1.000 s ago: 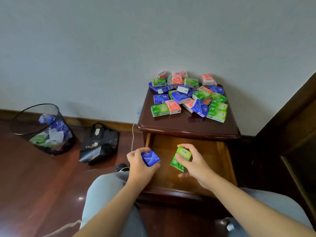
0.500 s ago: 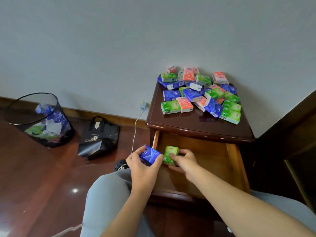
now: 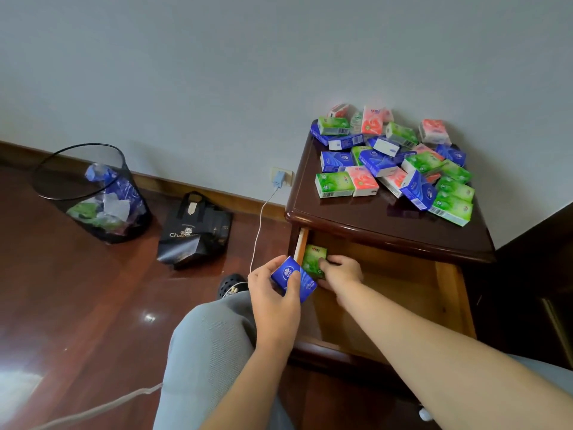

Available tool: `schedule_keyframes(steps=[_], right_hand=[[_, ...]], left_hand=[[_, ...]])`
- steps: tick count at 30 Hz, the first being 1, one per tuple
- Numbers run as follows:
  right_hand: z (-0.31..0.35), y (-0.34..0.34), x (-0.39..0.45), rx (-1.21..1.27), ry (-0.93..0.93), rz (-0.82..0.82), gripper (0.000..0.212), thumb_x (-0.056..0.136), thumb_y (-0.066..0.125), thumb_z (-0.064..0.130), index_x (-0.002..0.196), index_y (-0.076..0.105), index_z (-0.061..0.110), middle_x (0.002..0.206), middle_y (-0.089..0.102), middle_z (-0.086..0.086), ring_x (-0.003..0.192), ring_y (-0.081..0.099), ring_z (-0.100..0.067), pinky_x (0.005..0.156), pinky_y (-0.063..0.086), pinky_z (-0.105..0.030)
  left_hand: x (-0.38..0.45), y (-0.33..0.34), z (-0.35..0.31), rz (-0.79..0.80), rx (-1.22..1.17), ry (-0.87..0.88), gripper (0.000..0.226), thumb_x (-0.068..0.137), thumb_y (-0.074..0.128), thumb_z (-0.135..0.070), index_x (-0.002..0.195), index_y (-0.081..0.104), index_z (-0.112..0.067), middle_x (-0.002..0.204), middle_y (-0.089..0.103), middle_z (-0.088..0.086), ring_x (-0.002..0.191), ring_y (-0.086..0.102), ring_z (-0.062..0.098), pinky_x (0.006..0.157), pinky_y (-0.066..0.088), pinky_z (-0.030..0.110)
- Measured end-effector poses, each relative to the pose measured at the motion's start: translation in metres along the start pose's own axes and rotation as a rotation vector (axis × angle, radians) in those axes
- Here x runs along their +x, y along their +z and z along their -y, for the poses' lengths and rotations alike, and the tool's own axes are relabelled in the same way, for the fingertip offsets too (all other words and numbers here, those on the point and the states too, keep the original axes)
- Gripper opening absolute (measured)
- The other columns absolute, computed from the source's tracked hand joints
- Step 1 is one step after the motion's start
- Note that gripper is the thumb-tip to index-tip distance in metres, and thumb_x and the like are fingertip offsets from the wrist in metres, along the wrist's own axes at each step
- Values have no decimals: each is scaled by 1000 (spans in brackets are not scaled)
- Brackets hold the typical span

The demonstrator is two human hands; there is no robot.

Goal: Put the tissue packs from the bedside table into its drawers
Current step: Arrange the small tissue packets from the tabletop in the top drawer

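Several green, blue and pink tissue packs [image 3: 393, 162] lie heaped at the back of the dark wooden bedside table [image 3: 366, 218]. Its top drawer [image 3: 449, 293] is pulled open, showing a light wood inside. My left hand [image 3: 273, 293] grips a blue tissue pack [image 3: 293, 279] just outside the drawer's left edge. My right hand [image 3: 339, 271] reaches into the drawer's back left corner and presses a green tissue pack [image 3: 313, 260] upright against the left wall, fingers still on it.
A black mesh waste bin [image 3: 90, 193] with wrappers stands on the wooden floor at left. A black bag [image 3: 193, 231] lies by the skirting. A charger [image 3: 279, 180] with a white cable hangs beside the table. My grey-trousered knee [image 3: 210, 342] is below.
My right hand has carried the green pack from the drawer's middle to its back left corner. My left hand with the blue pack has stayed near the drawer's left edge. The view shifted left.
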State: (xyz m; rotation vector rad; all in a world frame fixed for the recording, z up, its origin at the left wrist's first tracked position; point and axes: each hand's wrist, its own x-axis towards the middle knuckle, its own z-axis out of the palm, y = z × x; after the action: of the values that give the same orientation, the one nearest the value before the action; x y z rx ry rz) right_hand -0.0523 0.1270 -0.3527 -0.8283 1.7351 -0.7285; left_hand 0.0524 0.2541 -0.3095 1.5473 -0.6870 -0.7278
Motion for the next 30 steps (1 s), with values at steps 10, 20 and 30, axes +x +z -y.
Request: schedule_keyframes(steps=[10,20,30], right_hand=[[12,-57,-55,-156,-125,428,29,92,73,52,113,69,33,113,73,9,102,69,-11,74,62,-30],[-6,-92,-54,-105,-115,324,43,87,83,42,121,61,29,113,73,5,92,76,-11,68,60,-26],[-13,-82,-3,-154,-141,-2,54,90,82,14,138,57,18,117,66,-4,105,71,-26,78,66,-38]], left_hand=[[-1,2,-10,51,122,19,24,108,54,-25,107,66,-46,114,60,-15,104,58,-9,88,51,16],[-5,18,-3,353,359,241,36,105,52,-10,133,55,-33,130,56,-10,120,55,-2,95,51,16],[20,33,13,627,1330,577,61,106,29,-28,165,17,-21,172,18,-5,158,13,14,129,-7,50]])
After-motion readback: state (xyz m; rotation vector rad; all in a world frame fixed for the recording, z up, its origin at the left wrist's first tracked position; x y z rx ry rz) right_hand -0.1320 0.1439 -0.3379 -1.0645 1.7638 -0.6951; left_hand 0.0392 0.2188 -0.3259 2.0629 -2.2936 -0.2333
